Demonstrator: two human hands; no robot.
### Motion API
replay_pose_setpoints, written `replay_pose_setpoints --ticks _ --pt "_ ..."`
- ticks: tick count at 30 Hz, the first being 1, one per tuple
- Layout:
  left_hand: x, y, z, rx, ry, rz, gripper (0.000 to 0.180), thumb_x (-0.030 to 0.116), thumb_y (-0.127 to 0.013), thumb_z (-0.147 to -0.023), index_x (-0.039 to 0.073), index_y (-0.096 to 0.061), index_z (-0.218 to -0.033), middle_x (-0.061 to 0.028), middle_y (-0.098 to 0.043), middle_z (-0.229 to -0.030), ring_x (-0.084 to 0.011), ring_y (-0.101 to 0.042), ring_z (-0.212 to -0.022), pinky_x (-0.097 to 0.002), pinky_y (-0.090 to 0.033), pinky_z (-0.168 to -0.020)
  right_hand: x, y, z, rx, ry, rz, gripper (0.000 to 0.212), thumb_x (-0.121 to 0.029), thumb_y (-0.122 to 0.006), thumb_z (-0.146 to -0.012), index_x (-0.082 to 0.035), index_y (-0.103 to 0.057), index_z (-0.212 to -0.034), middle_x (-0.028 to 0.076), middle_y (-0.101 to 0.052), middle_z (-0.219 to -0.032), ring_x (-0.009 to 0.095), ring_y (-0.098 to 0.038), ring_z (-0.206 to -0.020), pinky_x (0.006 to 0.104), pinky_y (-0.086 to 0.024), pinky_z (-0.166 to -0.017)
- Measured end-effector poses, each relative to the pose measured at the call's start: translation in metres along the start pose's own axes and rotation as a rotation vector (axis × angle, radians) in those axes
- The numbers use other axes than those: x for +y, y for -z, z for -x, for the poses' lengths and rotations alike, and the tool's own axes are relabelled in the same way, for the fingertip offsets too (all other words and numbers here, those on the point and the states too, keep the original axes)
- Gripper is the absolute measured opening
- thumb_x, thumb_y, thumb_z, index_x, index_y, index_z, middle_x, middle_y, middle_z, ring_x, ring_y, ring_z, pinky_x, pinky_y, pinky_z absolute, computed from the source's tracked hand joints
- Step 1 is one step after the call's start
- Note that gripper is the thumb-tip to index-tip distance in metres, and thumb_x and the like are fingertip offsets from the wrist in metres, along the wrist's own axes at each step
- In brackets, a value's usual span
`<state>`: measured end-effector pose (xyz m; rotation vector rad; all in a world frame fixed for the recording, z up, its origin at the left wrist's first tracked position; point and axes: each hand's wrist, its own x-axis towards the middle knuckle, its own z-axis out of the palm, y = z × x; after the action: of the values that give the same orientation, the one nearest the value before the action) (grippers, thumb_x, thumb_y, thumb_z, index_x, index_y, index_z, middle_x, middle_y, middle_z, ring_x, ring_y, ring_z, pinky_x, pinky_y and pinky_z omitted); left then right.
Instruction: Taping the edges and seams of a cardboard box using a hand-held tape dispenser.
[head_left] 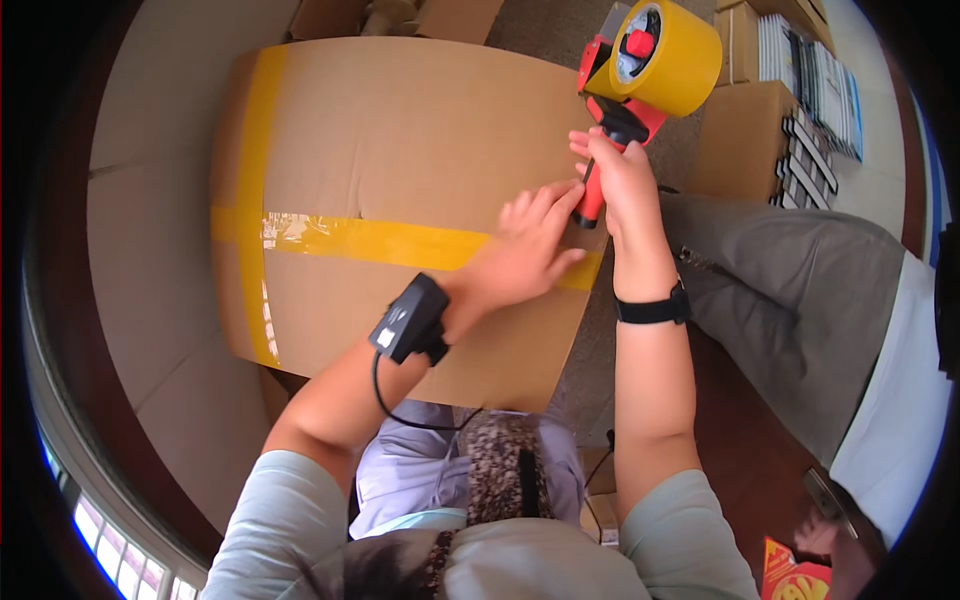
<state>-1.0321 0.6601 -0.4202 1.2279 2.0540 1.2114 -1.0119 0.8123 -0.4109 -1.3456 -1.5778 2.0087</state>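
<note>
A large brown cardboard box point(400, 130) lies in front of me. Yellow tape point(385, 240) runs across its top, and another yellow strip point(251, 170) runs along its left end. My right hand point(627, 190) is wrapped round the red and black handle of a tape dispenser point(600, 85) at the box's right edge. A wide roll of yellow tape point(685, 60) sits on the dispenser. Over the tape strip, my left hand point(520, 250) rests with fingers stretched out and thumb apart. Its fingertips come close to the handle's lower end; whether they touch it I cannot tell.
Close on the right stands another person in grey trousers point(790, 280); that person's hand point(820, 532) shows low down by a red and yellow package point(795, 572). Cartons point(740, 140) and stacked flat items point(815, 85) stand at the far right. An opened carton point(455, 20) sits beyond the box.
</note>
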Motion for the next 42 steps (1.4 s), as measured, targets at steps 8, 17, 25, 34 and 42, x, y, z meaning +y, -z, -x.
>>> replay_pose_setpoints --ticks 8,17,25,34,42 --pt "-0.077 0.094 0.062 -0.010 0.014 -0.778 0.067 0.046 -0.056 -0.085 0.011 -0.037 -0.140 -0.0048 -0.034 -0.146 -0.0266 -0.030 -0.135 -0.0508 -0.021 -0.108 0.013 -0.001 -0.012 0.153 0.096 0.270 0.020 -0.017 -0.066 -0.079 -0.002 -0.054 -0.082 0.004 -0.057 -0.062 0.013 -0.055 -0.050 0.0268 -0.046 -0.048" --pt "-0.084 0.096 0.062 -0.069 0.007 -0.829 0.071 0.051 -0.054 -0.086 0.015 -0.032 -0.143 -0.0022 -0.025 -0.151 -0.0258 -0.022 -0.139 -0.0556 -0.019 -0.109 0.020 0.001 0.010 0.160 0.155 0.059 0.011 -0.010 -0.063 -0.077 -0.003 -0.054 -0.078 0.002 -0.053 -0.060 0.012 -0.053 -0.048 0.0274 -0.044 -0.047" --pt "-0.084 0.084 0.064 -0.036 -0.014 -0.873 0.073 0.051 -0.056 -0.085 0.016 -0.031 -0.144 -0.0018 -0.024 -0.152 -0.0256 -0.023 -0.139 -0.0542 -0.019 -0.109 0.029 0.011 0.059 0.112 0.145 0.030 0.010 -0.008 -0.060 -0.080 -0.005 -0.051 -0.078 0.001 -0.051 -0.060 0.010 -0.050 -0.048 0.0268 -0.042 -0.047" --pt "-0.088 0.085 0.066 0.010 -0.043 -0.895 0.070 0.051 -0.054 -0.086 0.016 -0.031 -0.143 -0.0016 -0.025 -0.152 -0.0248 -0.022 -0.140 -0.0547 -0.019 -0.109 0.069 0.012 0.235 0.261 -0.066 0.336 0.019 -0.017 -0.067 -0.082 -0.001 -0.057 -0.085 0.001 -0.056 -0.062 0.009 -0.051 -0.049 0.0261 -0.040 -0.048" --pt "-0.090 0.085 0.068 -0.005 -0.055 -0.936 0.071 0.053 -0.051 -0.087 0.016 -0.029 -0.144 -0.0017 -0.023 -0.152 -0.0244 -0.020 -0.140 -0.0550 -0.018 -0.109 0.144 0.032 0.389 0.268 -0.126 0.266 0.015 -0.012 -0.066 -0.084 -0.003 -0.058 -0.092 0.004 -0.058 -0.076 0.013 -0.055 -0.065 0.0286 -0.043 -0.060"
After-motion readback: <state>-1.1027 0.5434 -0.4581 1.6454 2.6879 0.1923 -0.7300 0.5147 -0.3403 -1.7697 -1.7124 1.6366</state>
